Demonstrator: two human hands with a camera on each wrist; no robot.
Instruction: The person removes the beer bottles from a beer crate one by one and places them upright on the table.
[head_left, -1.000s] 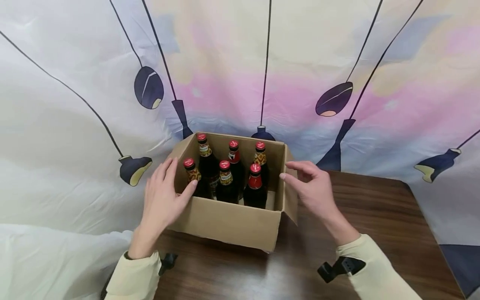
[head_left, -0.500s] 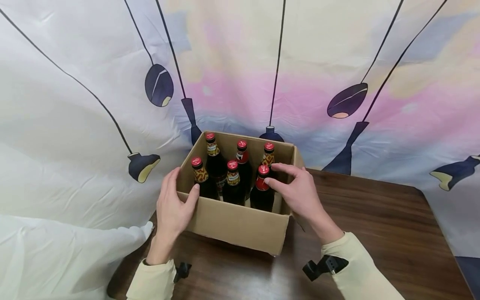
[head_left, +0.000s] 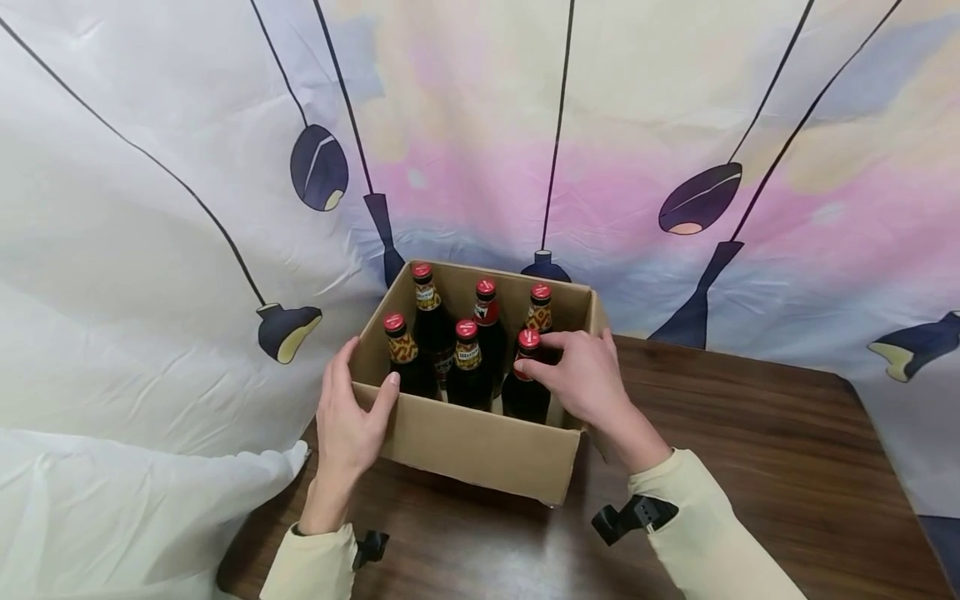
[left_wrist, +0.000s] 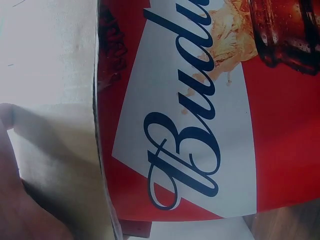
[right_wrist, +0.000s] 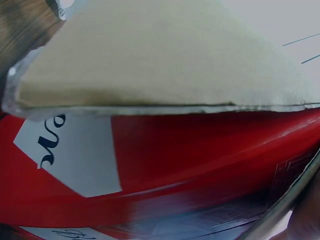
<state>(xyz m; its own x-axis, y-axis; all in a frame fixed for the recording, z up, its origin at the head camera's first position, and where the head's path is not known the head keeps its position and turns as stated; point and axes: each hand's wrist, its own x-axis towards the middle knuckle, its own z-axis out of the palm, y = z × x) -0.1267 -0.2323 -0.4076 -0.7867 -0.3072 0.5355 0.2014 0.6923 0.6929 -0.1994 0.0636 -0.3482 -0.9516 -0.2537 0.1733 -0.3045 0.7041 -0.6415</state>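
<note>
A cardboard box (head_left: 480, 446) holds several dark bottles with red caps, standing upright. My right hand (head_left: 588, 379) reaches over the box's right side and pinches the neck of the front right bottle (head_left: 525, 398), which has a red neck label. At the near left corner my left hand (head_left: 351, 425) grips the box, thumb over the front rim and fingers along the left side. The left wrist view catches part of that hand (left_wrist: 27, 210) beside a plain flap and the box's red printed side (left_wrist: 285, 130). In the right wrist view, a flap (right_wrist: 160, 65) hides most of the right hand.
The box stands on a dark wood table (head_left: 750, 433), close to a printed fabric backdrop (head_left: 465, 192). White cloth (head_left: 127, 508) hangs at the lower left, over the table's left side. More table surface shows to the right.
My right hand has moved left from the box's right edge onto the front right bottle and closed on its neck. The left hand has settled at the box's near left corner.
</note>
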